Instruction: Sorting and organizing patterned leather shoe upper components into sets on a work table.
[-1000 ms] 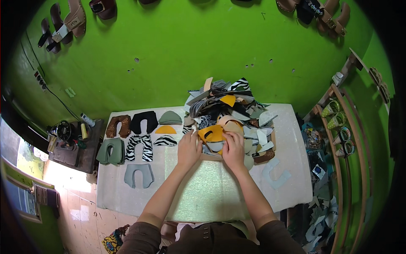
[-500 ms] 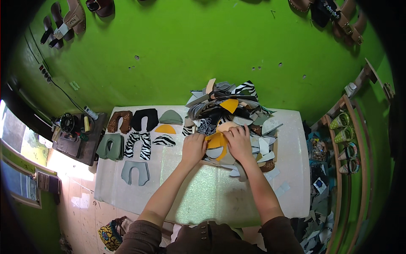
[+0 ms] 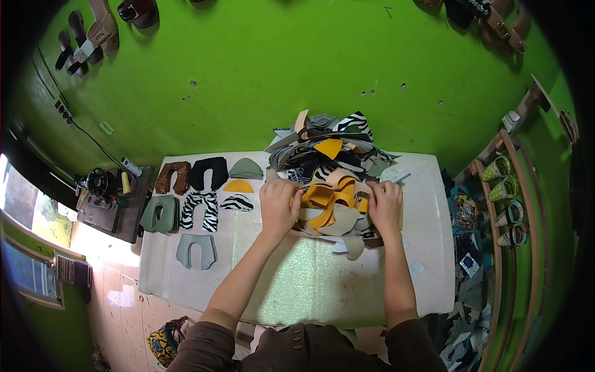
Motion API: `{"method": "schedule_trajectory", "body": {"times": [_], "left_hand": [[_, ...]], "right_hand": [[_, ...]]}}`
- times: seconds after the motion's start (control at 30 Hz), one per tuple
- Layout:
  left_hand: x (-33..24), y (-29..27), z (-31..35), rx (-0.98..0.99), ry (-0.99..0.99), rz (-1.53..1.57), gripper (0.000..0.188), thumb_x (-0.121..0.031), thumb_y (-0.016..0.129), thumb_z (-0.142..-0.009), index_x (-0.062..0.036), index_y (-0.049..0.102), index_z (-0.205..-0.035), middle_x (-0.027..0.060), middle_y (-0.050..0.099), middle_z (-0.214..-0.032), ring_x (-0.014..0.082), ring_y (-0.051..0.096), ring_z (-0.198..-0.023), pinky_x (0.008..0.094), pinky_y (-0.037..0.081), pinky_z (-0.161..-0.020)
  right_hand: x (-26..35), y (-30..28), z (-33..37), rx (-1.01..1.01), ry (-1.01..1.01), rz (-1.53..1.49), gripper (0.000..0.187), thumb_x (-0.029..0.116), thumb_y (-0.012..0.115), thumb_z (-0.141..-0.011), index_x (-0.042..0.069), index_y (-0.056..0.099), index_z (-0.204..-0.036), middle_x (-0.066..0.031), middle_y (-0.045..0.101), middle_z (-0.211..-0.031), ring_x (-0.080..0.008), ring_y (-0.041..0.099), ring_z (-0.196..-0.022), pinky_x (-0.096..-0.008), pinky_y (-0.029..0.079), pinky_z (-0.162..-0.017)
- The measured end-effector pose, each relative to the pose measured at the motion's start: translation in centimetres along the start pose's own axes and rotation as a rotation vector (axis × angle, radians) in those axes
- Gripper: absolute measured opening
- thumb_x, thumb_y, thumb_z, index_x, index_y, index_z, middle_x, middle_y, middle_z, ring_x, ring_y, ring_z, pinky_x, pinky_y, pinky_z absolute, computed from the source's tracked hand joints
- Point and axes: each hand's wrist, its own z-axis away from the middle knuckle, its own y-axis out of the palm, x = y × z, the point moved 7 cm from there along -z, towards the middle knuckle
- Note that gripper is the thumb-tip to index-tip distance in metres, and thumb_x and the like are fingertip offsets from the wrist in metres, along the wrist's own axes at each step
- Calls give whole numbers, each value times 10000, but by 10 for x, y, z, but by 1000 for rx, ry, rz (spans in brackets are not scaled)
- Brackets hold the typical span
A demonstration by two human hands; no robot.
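A heap of cut leather-like pieces (image 3: 339,218) in yellow, grey, beige and zebra print lies in front of me on the table. My left hand (image 3: 279,206) is at its left side, fingers curled inward and thumb next to the yellow strips (image 3: 317,197). At the right side, my right hand (image 3: 385,208) has its fingers bent over the edge of the heap. What either hand grips is hidden. Behind them rises a taller pile of scraps (image 3: 316,149), with a yellow piece (image 3: 328,147) on top.
Left on the white-covered table (image 3: 248,273) lie U-shaped stacks in leopard (image 3: 171,178), black (image 3: 209,172), green (image 3: 160,214), zebra (image 3: 199,211) and grey (image 3: 197,250), plus half-round pieces (image 3: 238,186). A shoe rack (image 3: 496,217) stands right; a small dark table (image 3: 118,211) left.
My hands have moved apart, the right one further right, the left slightly left. More yellow and beige strips now lie spread on the heap between them. The view has shifted slightly.
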Motion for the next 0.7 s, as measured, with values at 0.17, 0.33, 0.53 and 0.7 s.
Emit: {"method": "schedule_trajectory", "body": {"times": [0.17, 0.33, 0.53, 0.7], "left_hand": [[-12, -12, -9, 20, 87, -74, 140, -92, 639, -685, -75, 588, -814, 72, 541, -780, 250, 505, -831, 360, 352, -786], [-30, -11, -13, 79, 116, 11, 123, -98, 625, -703, -83, 591, -819, 43, 535, -752, 221, 531, -715, 308, 406, -704], [-6, -14, -2, 83, -186, 385, 177, -126, 659, -720, -21, 574, -835, 77, 564, -714, 210, 575, -640, 294, 447, -568], [42, 5, 48, 253, -725, 580, 242, -167, 703, -718, -12, 559, -835, 49, 592, -714, 117, 578, -665, 241, 456, -597]], "right_hand": [[37, -16, -5, 62, -50, -155, 412, 91, 614, -707, 95, 524, -1109, -109, 489, -1057, -295, 392, -1077, -382, 291, -956], [87, 0, -7, 188, -105, -473, 477, 135, 642, -715, 55, 479, -1157, -128, 474, -1154, -287, 391, -1134, -368, 307, -954], [73, 33, -1, 366, 300, -1085, 176, 105, 551, -835, -38, 612, -916, -67, 642, -767, -117, 599, -650, -228, 475, -608], [86, 39, 15, 522, 448, -1340, 191, 134, 542, -852, -33, 593, -930, -75, 631, -825, -121, 602, -707, -223, 479, -613]]}}
